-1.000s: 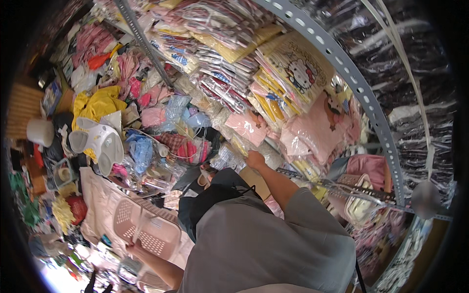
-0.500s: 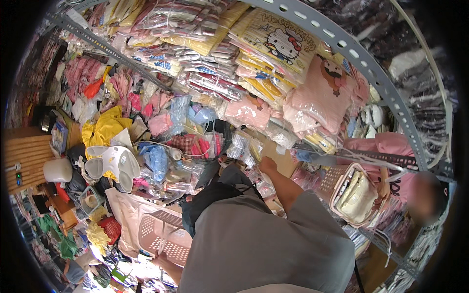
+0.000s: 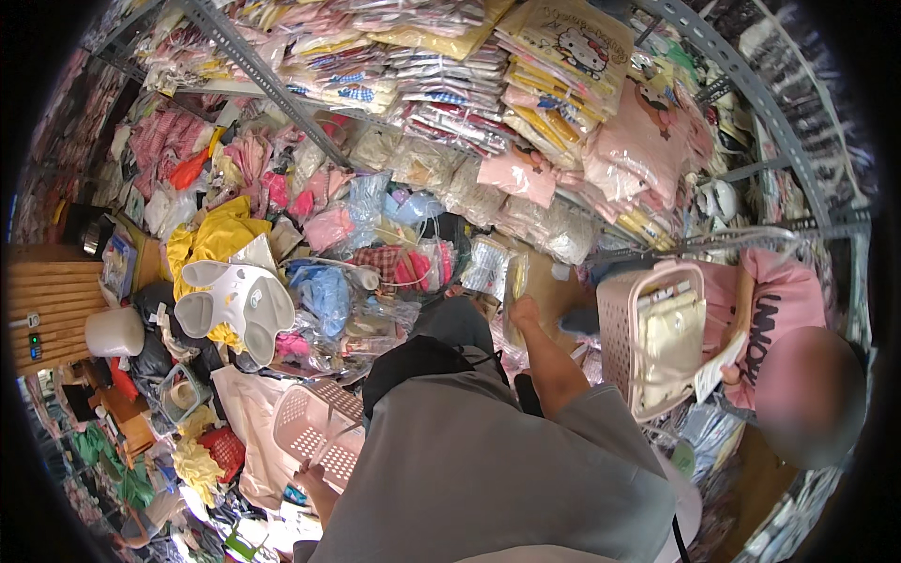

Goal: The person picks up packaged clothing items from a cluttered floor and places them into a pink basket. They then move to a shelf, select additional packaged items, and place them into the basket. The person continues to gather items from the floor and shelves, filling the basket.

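Note:
At the lower left, my left hand [image 3: 313,477] is closed round the thin handle of a pink perforated basket [image 3: 298,427]. Little shows inside that basket from here. My right arm reaches forward, and my right hand [image 3: 523,312] grips a slim yellowish packet in clear plastic [image 3: 517,276]. Beside the packet, a clear-wrapped grey-white bundle [image 3: 486,266] lies just to its left. My fingers hide the packet's near end.
On the right, a person in a pink shirt [image 3: 784,296] has a pink basket [image 3: 631,342] filled with cream packages. Metal shelving [image 3: 267,80] holds stacked wrapped garments. A grey-white moulded piece [image 3: 235,305] lies among heaped bags at left. Pinkish sheeting [image 3: 251,422] lies beside my basket.
My right hand now has the yellowish packet raised slightly at its fingers. The view has shifted. The other person has come closer with their basket, a white paper in hand.

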Demonstrator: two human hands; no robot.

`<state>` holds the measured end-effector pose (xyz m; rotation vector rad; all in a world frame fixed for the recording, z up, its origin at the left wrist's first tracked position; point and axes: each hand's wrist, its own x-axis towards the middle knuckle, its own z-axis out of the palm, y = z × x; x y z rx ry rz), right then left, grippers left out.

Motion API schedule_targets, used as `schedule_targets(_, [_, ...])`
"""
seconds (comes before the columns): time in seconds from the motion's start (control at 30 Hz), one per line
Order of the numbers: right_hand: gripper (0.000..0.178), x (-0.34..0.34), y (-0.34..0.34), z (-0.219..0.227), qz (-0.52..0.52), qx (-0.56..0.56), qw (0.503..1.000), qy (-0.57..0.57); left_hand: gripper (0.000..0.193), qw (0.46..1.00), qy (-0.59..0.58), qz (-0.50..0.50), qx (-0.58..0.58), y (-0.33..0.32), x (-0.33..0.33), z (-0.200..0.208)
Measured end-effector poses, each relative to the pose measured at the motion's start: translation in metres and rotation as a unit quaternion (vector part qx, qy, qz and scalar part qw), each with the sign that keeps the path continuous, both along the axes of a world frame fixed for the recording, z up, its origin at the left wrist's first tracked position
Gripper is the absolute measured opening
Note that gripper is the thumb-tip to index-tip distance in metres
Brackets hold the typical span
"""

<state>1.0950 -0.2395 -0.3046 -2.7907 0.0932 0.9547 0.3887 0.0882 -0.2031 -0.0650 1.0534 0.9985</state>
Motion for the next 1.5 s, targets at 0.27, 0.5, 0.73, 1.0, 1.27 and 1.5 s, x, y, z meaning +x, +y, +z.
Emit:
schedule_targets(0.27, [0.045, -0.172, 0.049, 0.055, -0.001, 0.002, 0.997, -0.078, 0.039, 0.953, 0.292, -0.042, -0.069, 0.087, -0.13, -0.095])
schedule_targets(0.5, [0.046, -0.266, 0.076, 0.072, 0.053, 0.059, 0.985, -0.154, 0.036, 0.962, 0.235, 0.053, -0.131, 0.111, -0.208, -0.104])
schedule_targets(0.73, [0.042, -0.322, 0.09, 0.062, -0.026, 0.092, 0.981, -0.167, 0.031, 0.864, 0.434, -0.221, 0.131, 0.122, -0.189, -0.046])
schedule_targets(1.0, [0.03, -0.373, 0.128, 0.112, -0.089, 0.13, 0.977, -0.142, 0.036, 0.929, 0.283, -0.218, -0.099, 0.191, -0.209, -0.055])
schedule_targets(1.27, [0.027, -0.399, 0.167, 0.109, -0.005, 0.114, 0.985, -0.127, 0.038, 0.956, 0.168, -0.227, -0.085, 0.259, -0.218, -0.068])
schedule_targets(1.5, [0.027, -0.387, 0.219, 0.117, 0.103, 0.133, 0.975, -0.144, 0.051, 0.943, 0.309, -0.118, -0.038, 0.246, -0.224, -0.08])
